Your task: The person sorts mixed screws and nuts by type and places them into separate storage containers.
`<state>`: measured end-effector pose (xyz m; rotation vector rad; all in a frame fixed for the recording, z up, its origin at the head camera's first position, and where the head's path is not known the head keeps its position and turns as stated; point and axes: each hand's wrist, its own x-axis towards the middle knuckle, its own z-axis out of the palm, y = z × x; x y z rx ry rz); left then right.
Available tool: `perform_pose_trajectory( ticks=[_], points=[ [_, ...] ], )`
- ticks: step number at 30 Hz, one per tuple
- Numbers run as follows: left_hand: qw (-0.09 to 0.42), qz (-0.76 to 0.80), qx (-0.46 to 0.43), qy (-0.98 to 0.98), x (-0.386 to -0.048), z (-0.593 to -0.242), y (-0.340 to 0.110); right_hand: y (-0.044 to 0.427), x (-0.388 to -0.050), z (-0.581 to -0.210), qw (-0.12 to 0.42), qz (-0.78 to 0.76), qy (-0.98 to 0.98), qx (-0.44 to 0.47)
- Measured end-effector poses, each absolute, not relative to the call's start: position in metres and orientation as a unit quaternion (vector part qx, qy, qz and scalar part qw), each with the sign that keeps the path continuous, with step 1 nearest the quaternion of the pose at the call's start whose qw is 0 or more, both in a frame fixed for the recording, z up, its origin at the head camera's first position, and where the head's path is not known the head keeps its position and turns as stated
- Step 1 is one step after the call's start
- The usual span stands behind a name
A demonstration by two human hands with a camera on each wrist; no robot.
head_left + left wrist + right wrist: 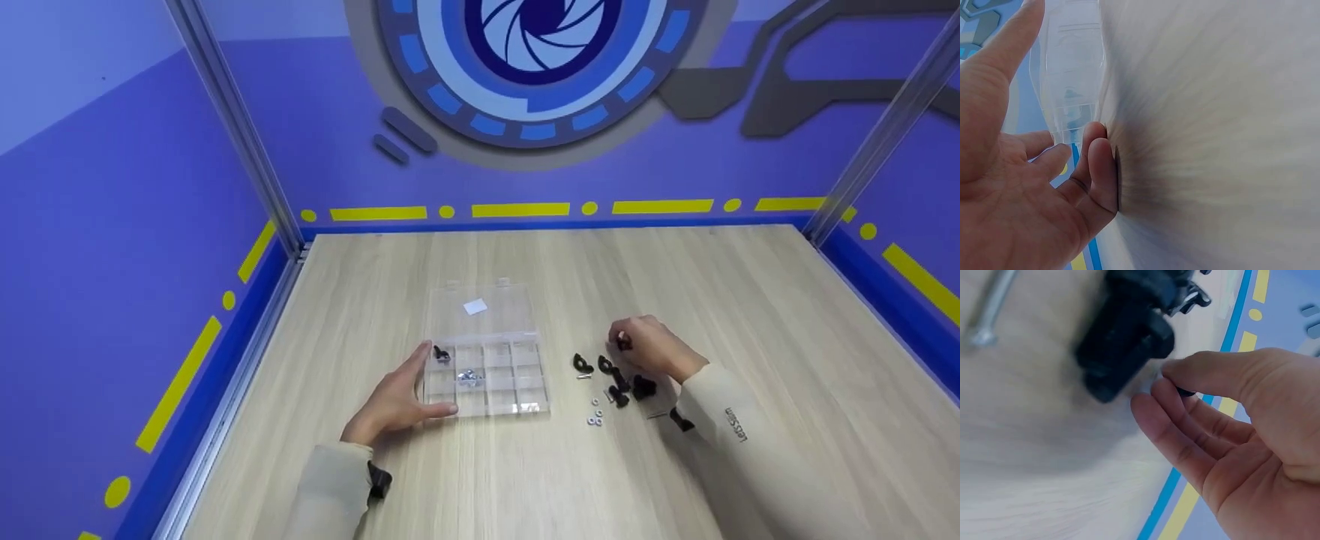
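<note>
A clear plastic box [501, 397] with divided compartments lies with its lid raised back; a black part [441, 354] sits in its back left compartment and small silvery pieces [470, 377] in another. My left hand [394, 401] holds the box's left side, thumb along the near edge, fingers at the far left corner; the left wrist view shows the fingers against the box [1072, 73]. Right of the box, my right hand [652, 346] pinches a small black part [1186, 392] between thumb and fingertips, mostly hidden by them. Beside it lie several black parts [619, 396].
White nuts [595, 421] lie in front of the black parts, with a metal screw [584, 376] near them. A white label [475, 306] is on the clear lid [442, 315]. Purple walls with metal posts border the wooden table [480, 487].
</note>
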<state>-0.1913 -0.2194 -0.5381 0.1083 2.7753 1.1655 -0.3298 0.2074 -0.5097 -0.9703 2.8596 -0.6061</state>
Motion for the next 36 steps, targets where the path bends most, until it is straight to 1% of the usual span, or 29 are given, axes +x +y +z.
perform_pose_trajectory(
  ticks=[6,13,21,26,33,36],
  points=[
    [0.061,0.386,0.036,0.920,-0.192,-0.537,-0.219,0.196,-0.331,-0.499,0.020,-0.200,0.924,-0.327],
    [0.063,0.390,0.031,0.918,-0.191,-0.535,-0.218,0.176,-0.336,-0.489,-0.019,-0.211,0.911,-0.354],
    [0.061,0.390,0.047,0.917,-0.192,-0.537,-0.219,0.142,-0.337,-0.480,-0.059,-0.222,0.889,-0.396],
    [0.056,0.389,0.047,0.918,-0.193,-0.538,-0.220,0.118,-0.333,-0.472,-0.056,-0.225,0.874,-0.426],
    [0.053,0.391,0.052,0.917,-0.192,-0.538,-0.219,0.088,-0.327,-0.461,-0.021,-0.206,0.875,-0.437],
    [0.054,0.390,0.052,0.918,-0.191,-0.537,-0.219,0.076,-0.325,-0.459,-0.016,-0.195,0.871,-0.450]
  ],
)
